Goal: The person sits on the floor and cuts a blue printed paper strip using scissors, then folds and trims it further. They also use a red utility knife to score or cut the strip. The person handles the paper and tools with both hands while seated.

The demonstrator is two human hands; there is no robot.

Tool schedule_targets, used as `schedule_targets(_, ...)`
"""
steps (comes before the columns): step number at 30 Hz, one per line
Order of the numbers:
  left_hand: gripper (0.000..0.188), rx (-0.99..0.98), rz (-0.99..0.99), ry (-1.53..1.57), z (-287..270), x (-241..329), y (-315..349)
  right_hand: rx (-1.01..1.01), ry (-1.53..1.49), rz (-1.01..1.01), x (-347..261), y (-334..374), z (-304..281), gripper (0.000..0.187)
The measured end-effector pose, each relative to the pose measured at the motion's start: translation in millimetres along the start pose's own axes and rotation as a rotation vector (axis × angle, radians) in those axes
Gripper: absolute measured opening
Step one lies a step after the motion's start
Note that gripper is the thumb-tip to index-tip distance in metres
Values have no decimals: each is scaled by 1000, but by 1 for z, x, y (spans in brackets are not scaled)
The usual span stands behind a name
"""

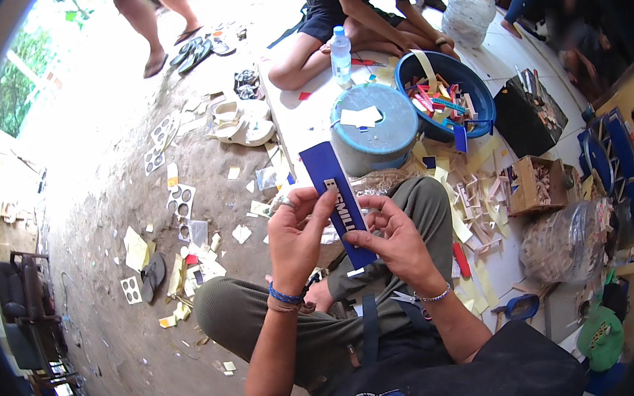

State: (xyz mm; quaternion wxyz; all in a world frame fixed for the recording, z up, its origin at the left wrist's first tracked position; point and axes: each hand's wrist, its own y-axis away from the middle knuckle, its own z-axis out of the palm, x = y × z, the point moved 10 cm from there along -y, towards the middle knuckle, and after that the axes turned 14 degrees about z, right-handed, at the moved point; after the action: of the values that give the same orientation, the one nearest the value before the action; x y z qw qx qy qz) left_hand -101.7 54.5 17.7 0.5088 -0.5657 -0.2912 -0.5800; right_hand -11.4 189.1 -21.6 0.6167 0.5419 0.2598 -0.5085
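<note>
A flat blue strip with white lettering [320,166], stiff like card or plastic, is held at a slant above my crossed legs. My left hand [297,233] pinches its left edge near the middle, thumb on the printed face. On the lower right side, my right hand [397,240] grips it too, its thumb across the face and the fingers behind. A pair of scissors [402,297] lies on my lap beside my right wrist.
Ahead stand an upturned blue bucket [372,147] and a blue tub [484,84] of coloured pieces, where another person [362,8] sits working. Right are a cardboard box [531,187], scattered cream offcuts [467,208] and a green cap [601,336]. Sandals [241,129] and scraps lie left.
</note>
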Motion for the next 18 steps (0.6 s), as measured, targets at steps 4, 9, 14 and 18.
schedule_targets(4,17,20,-50,-52,-10,-7,-1,75,115,-68,2,3,-11,56)
schedule_targets(9,16,26,-196,44,-13,-23,2,194,284,-185,-1,6,-26,56)
schedule_targets(14,14,-27,-176,-16,-9,-26,1,6,-18,-30,15,0,-23,55)
schedule_targets(18,13,-18,-238,-10,-12,-37,5,-82,-145,5,24,-1,-24,54)
